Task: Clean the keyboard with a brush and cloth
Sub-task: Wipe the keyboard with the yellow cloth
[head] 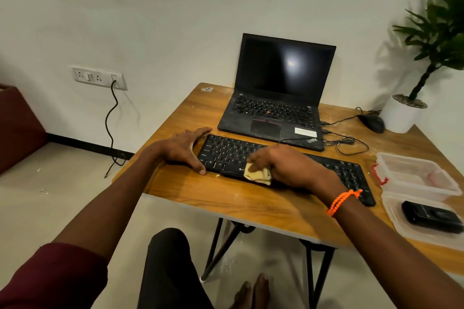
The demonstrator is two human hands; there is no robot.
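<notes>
Head view: wooden table (251,198) against white wall (175,20), right hand (288,165) clutching cloth (257,174).

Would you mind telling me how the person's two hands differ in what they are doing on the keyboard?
The right hand grips a yellowish cloth on the keyboard's front edge; the left hand holds nothing. The left hand's fingers lie spread, bracketing the keyboard's left end; the right hand's curl round the cloth. Only the right wrist wears an orange bracelet. Both touch the keyboard.

Wood-grain table (251,203); matt black plastic keyboard (226,150); soft yellow cloth (258,174); glossy laptop screen (283,68).
</notes>
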